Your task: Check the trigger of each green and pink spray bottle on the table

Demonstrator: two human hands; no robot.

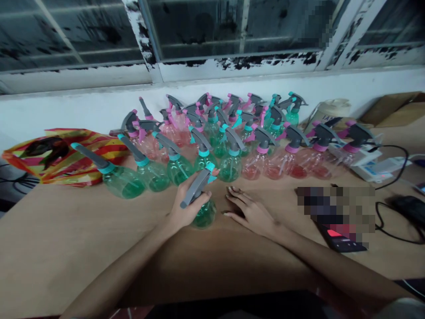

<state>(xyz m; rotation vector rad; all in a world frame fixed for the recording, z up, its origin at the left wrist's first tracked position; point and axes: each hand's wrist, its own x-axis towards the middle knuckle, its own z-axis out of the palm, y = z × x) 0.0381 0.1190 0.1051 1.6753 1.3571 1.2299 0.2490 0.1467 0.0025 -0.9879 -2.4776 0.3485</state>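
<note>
My left hand (189,201) is wrapped round the neck of a green spray bottle (204,216) with a grey and turquoise trigger head. The bottle stands upright near the middle of the table, its nozzle turned to the right and away from me. Just right of it, my right hand (250,212) lies on the table with its fingers stretched out, holding nothing. Behind both hands runs a front row of spray bottles, green ones (229,168) on the left and pink ones (274,167) on the right. More green and pink bottles crowd together behind that row.
A striped plastic bag (79,166) lies at the left end of the table (66,239). To the right are a phone (345,241), a black mouse (410,210) with its cable, and white power strips (368,164). A cardboard piece (395,108) rests by the wall, under barred windows.
</note>
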